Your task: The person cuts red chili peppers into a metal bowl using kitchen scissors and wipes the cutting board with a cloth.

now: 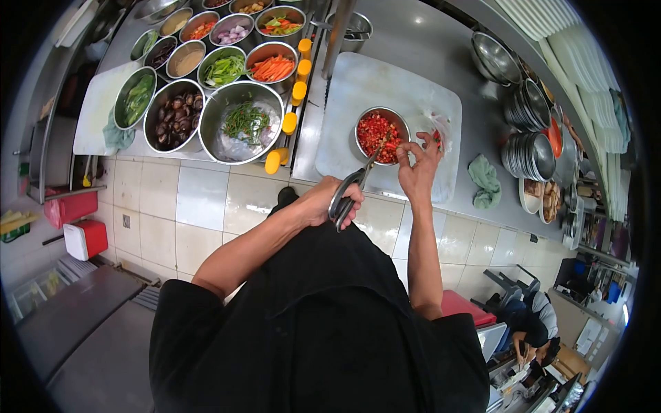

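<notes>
My left hand (329, 201) is wrapped round the handles of a pair of dark-handled scissors (350, 196). Their blades point up into a round metal bowl (360, 143) filled with chopped red chili (377, 131). At the bowl's right edge, my right hand (418, 172) pinches a red chili (392, 147) between thumb and finger, close to the blade tips. Its other fingers are raised, with a bit of red and green by them. Behind that hand lies a clear plastic bag (444, 127). Bowl and bag rest on a white cutting board (344, 82).
Metal pots of shredded carrot (271, 68), mushrooms (180, 117) and green herbs (246, 124) stand at the left, beside several yellow-capped bottles (289, 124). A green cloth (485, 181) and stacked metal bowls (527, 157) are at the right. Another person (530, 330) works at lower right.
</notes>
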Demonstrator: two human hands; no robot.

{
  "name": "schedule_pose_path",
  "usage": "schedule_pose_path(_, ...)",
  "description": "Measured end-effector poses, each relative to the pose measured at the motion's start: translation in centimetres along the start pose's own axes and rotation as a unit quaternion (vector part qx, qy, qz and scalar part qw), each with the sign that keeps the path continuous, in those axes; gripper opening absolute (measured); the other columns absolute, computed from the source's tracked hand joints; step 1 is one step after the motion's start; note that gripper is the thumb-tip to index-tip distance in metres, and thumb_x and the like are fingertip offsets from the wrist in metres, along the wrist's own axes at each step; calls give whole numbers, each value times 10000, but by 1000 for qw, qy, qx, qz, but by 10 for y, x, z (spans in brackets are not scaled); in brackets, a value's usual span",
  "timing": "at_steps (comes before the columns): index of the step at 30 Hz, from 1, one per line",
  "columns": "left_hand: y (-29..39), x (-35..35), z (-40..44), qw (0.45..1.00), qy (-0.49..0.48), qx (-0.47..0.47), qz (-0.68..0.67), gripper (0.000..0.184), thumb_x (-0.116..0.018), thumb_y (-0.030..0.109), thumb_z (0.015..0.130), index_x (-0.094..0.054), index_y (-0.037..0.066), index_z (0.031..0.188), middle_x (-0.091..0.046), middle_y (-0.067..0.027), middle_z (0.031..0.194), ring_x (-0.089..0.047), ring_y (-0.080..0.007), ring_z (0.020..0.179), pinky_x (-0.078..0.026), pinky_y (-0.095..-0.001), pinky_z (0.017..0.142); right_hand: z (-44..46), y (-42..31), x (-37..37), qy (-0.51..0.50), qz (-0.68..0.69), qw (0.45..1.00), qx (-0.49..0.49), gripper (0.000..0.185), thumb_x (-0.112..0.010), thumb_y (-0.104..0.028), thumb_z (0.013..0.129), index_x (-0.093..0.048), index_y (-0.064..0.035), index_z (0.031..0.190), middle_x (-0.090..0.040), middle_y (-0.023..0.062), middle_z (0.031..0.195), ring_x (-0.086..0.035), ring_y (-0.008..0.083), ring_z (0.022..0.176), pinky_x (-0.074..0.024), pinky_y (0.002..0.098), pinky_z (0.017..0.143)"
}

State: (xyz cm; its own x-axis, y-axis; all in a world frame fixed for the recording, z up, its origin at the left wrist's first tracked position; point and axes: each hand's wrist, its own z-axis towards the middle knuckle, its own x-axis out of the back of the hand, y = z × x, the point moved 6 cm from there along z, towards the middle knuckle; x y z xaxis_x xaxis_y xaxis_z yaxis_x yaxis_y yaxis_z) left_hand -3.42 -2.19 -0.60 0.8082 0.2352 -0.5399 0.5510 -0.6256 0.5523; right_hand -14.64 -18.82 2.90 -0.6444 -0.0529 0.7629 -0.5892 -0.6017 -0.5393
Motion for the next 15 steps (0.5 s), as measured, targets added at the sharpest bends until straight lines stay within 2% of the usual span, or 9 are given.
schedule_pose_path(5,-9,-7,2,994,-60,54,-72,350,-582,328,805,-600,-21,815,-610,-118,682,-614,-219,570,-528,-334,528,0,-4,-1,-9,9,1000,2,86,-679,-67,731,-689,-94,812,-510,127,1188,-430,355,1086,-368,447,927)
schedule_pose_path(8,-6,-9,9,998,-42,18,-50,355,-590,333,799,-599,-20,836,-611,-117,694,-617,-214,596,-531,-334,545,-1,-7,-6,-15,19,1000,-2,84,-680,-68,733,-689,-92,813,-506,129,1191,-427,358,1090,-366,451,928)
schedule_pose_path(13,0,0,2,1000,13,-10,13,363,-594,346,792,-602,-16,781,-597,-108,632,-600,-213,505,-524,-334,474,0,1,-6,-3,7,1000,-4,90,-679,-65,729,-692,-94,813,-501,133,1195,-421,361,1093,-360,460,930)
schedule_pose_path(15,-6,-2,1,999,-23,19,-30,371,-579,354,800,-604,-16,785,-607,-116,647,-603,-216,512,-527,-335,481,1,1,-5,-2,6,1000,-3,91,-676,-64,728,-692,-95,812,-500,132,1195,-421,362,1093,-359,462,929)
